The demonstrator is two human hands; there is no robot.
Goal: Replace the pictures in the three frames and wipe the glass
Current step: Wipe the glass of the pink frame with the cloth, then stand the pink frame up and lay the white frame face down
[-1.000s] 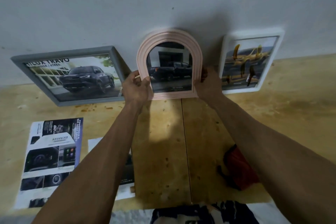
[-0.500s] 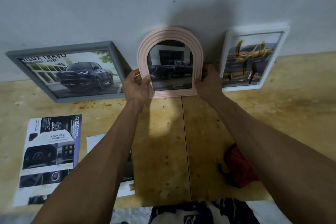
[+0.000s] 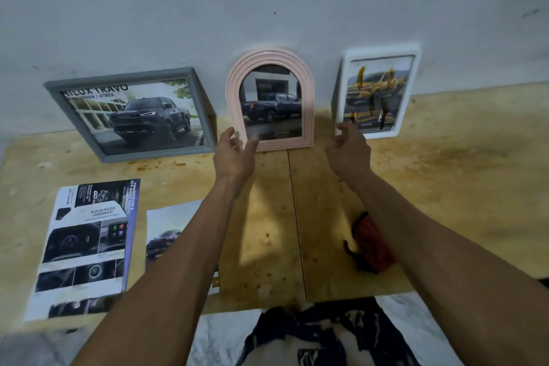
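Note:
Three frames lean against the wall on a wooden board. The pink arched frame (image 3: 309, 92) stands in the middle with a dark pickup picture in it. Left of it leans the grey frame (image 3: 130, 74) with a truck picture, and to the right the white frame (image 3: 416, 89) with a yellow car picture. My left hand (image 3: 236, 154) hovers just off the pink frame's lower left corner, fingers relaxed, holding nothing. My right hand (image 3: 349, 151) hangs between the pink and white frames, fingers loosely curled and empty.
Two loose printed car pages lie on the board at the left: a brochure page (image 3: 86, 246) and a smaller one (image 3: 166, 235) partly under my left arm. A red cloth (image 3: 372, 244) lies under my right forearm. The grey wall (image 3: 267, 3) stands behind the frames.
Both hands have let go of the pink arched frame and drawn back a little toward me. The frame now stands on its own against the wall.

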